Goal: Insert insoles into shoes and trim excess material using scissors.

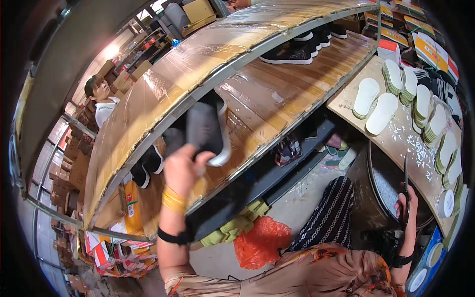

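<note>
My left hand [182,169], with a yellow band at its wrist, is closed on a dark grey slip-on shoe [204,129] with a white sole. The shoe is smeared by motion and hangs at the opening of the lower shelf [302,94]. Further left inside the shelf sits a pair of black shoes [147,166] with white soles. At the right, my right hand [406,204] grips black scissors [405,171], their blades pointing away from me beside a wooden board. Part of the scissors' handle is hidden by my fingers.
Stacks of white insoles [382,114] cover the wooden board [341,101] at right. A dark bin [363,198] stands beneath it. More black shoes [289,53] sit deeper on the shelf. A red plastic bag [262,242] lies on the floor. Another person [101,101] is beyond the shelf.
</note>
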Action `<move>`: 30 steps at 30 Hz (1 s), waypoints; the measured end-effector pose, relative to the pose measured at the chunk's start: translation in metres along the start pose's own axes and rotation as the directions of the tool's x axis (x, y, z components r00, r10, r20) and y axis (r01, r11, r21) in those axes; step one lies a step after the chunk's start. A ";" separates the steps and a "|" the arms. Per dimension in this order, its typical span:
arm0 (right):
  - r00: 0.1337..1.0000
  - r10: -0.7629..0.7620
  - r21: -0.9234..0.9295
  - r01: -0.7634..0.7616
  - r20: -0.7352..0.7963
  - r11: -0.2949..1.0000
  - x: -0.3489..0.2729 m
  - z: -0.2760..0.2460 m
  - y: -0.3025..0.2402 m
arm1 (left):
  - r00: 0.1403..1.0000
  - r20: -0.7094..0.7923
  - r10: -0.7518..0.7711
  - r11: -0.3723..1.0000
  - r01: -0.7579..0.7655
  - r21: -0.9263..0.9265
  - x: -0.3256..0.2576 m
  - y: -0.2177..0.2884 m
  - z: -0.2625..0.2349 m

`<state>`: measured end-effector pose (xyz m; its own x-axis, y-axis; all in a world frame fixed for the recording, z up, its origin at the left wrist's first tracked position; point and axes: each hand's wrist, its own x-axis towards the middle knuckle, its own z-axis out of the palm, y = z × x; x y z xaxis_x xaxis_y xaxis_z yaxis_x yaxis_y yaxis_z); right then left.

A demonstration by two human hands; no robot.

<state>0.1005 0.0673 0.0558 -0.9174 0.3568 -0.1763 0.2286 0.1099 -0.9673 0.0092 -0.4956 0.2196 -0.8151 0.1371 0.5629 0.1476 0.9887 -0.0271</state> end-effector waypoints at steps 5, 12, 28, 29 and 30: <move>0.998 0.063 -0.024 -0.063 -0.030 0.998 -0.007 0.018 -0.022 | 0.989 0.052 -0.139 0.927 0.112 0.359 0.039 -0.179 0.072; 0.931 0.361 0.098 -0.354 -0.057 0.930 -0.030 -0.014 -0.039 | 0.954 0.288 -0.080 0.986 0.034 0.162 0.065 -0.107 0.126; -0.183 -0.502 -0.061 -0.901 -0.845 0.430 -0.346 -0.358 0.063 | 0.105 0.100 0.989 0.137 -0.455 -0.880 -0.039 0.480 0.129; -0.235 -0.490 0.045 -0.928 -0.840 0.370 -0.368 -0.365 0.072 | 0.135 0.112 0.984 0.163 -0.462 -0.872 -0.041 0.485 0.132; -0.263 -0.416 0.120 -0.933 -0.870 0.339 -0.386 -0.367 0.080 | 0.124 0.115 0.986 0.161 -0.486 -0.859 -0.042 0.489 0.136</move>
<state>0.5927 0.2785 0.1138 0.4298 0.6678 0.6077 0.8945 -0.4067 -0.1857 0.0396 -0.0094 0.0705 -0.0198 0.9985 -0.0518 0.9009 0.0403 0.4321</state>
